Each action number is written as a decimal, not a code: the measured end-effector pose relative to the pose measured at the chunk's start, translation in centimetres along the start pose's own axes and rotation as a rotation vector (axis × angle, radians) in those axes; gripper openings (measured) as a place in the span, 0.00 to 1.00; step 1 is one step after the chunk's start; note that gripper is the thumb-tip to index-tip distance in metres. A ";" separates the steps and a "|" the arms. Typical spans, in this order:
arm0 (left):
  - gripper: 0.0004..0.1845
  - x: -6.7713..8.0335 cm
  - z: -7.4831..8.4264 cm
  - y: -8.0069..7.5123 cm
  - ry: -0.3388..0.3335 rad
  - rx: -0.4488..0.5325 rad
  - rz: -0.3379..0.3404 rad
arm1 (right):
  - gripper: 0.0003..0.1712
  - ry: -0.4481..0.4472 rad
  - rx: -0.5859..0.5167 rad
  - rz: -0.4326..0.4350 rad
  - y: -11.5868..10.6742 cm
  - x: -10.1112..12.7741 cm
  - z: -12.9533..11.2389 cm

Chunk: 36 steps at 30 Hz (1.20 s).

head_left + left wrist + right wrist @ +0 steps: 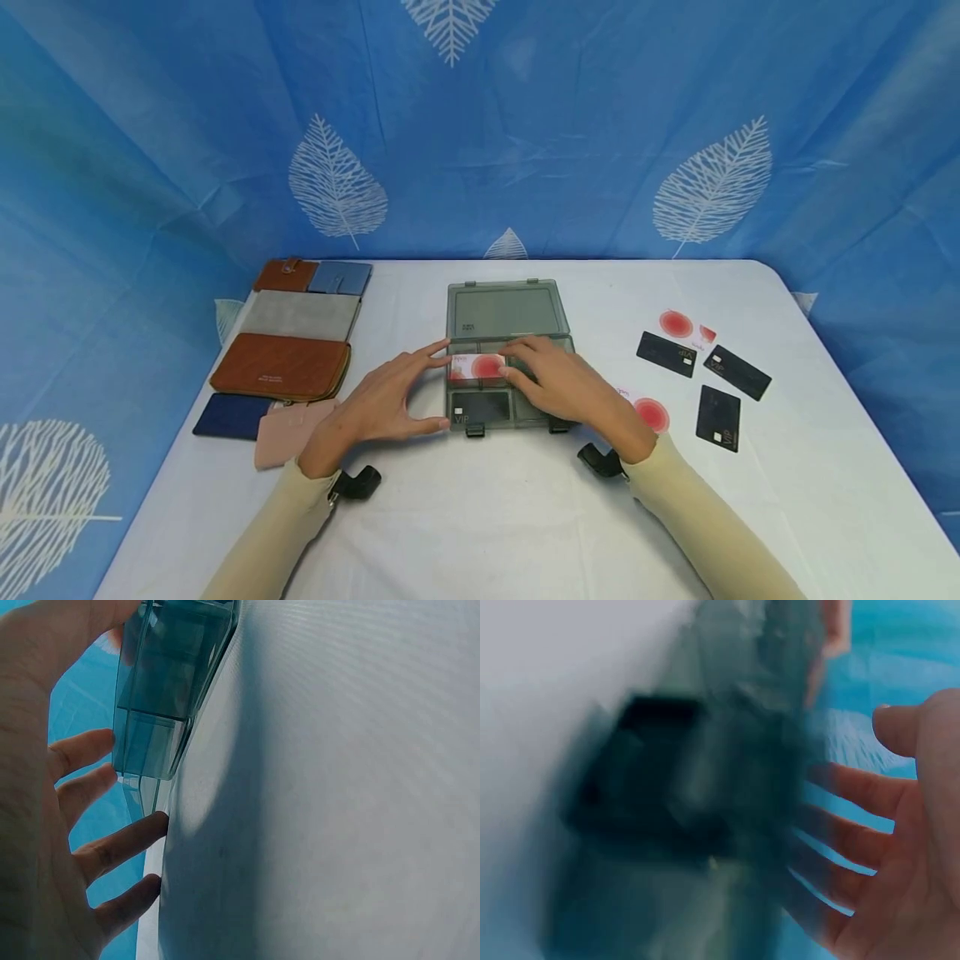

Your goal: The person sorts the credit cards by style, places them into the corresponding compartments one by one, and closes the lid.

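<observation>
A grey translucent compartment box (517, 414) lies with its lid (510, 311) laid back, away from me. Inside its front-left compartment is a black VIP card (486, 407). A red-and-white card (465, 367) lies across a divider in the row behind. My left hand (392, 398) is spread along the box's left side, fingertips at its edge and thumb by the front corner. Over the box, my right hand (558, 382) has thumb and forefinger apart at the card's right end. The right wrist view shows nothing between those fingers (855, 787), though the box there is blurred.
Several wallets lie at the left, among them a brown zip wallet (281, 365), a grey one (302, 315) and a pink one (288, 435). At the right are black cards (717, 418) and red-and-white cards (651, 414). A blue leaf-print cloth (585, 167) hangs behind the table.
</observation>
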<state>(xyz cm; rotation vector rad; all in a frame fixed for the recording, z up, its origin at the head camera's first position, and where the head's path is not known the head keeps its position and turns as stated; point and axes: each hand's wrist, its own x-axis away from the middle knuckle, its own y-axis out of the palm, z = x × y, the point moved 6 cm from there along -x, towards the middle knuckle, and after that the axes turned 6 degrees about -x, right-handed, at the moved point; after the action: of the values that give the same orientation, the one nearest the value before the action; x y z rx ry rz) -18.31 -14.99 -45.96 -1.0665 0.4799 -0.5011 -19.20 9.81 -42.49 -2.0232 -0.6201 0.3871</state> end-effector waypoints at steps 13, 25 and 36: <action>0.51 0.1 0.1 0.0 0.004 0.002 0.006 | 0.28 0.084 -0.092 0.210 -6.7 1.7 5.4; 0.52 0.0 0.1 -0.1 0.002 -0.005 0.006 | 0.30 0.277 -0.065 0.267 -10.0 5.3 11.8; 0.52 -0.1 0.1 -0.2 0.015 -0.009 0.021 | 0.33 0.474 -0.109 0.253 -11.1 7.3 16.4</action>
<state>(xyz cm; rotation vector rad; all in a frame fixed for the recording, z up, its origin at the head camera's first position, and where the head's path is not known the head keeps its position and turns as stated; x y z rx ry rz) -18.34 -14.95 -45.75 -1.0656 0.5064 -0.4891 -24.42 30.25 -41.16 -2.2000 -0.0942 0.0113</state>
